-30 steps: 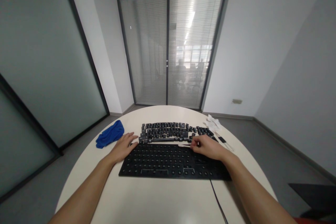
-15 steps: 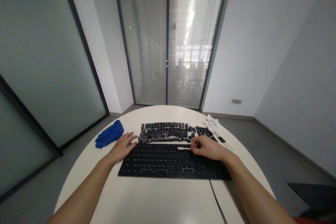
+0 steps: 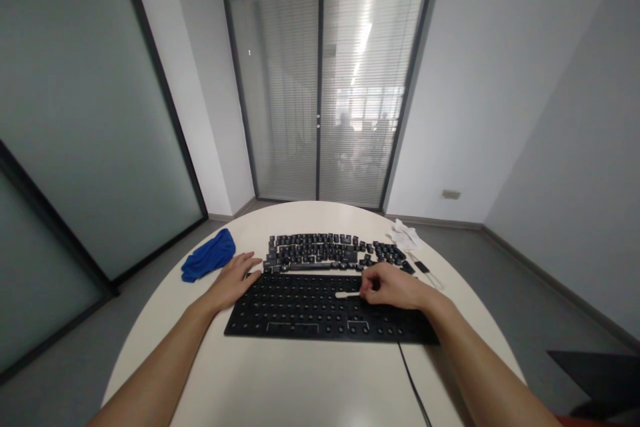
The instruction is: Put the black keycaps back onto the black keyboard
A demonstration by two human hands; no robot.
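Note:
A black keyboard [image 3: 295, 310] with its keycaps off lies across the table in front of me. My right hand [image 3: 387, 285] is closed in a pinch on a white cotton swab [image 3: 346, 294], whose tip points left over the right-middle part of the keyboard. Whether the tip touches the board I cannot tell. My left hand [image 3: 235, 280] rests with fingers spread at the keyboard's upper left corner, its thumb on or beside the edge. Loose black keycaps [image 3: 313, 250] lie in rows just beyond the keyboard.
A crumpled blue cloth [image 3: 209, 255] lies left of my left hand. At the right are a white tissue [image 3: 404, 235] and a black-handled tool with wire loops [image 3: 429, 272]. A black cable [image 3: 413, 380] runs from the keyboard toward me over the round white table [image 3: 300, 387].
My right hand has moved the cotton swab slightly left and toward me over the keyboard. The left hand has stayed in place.

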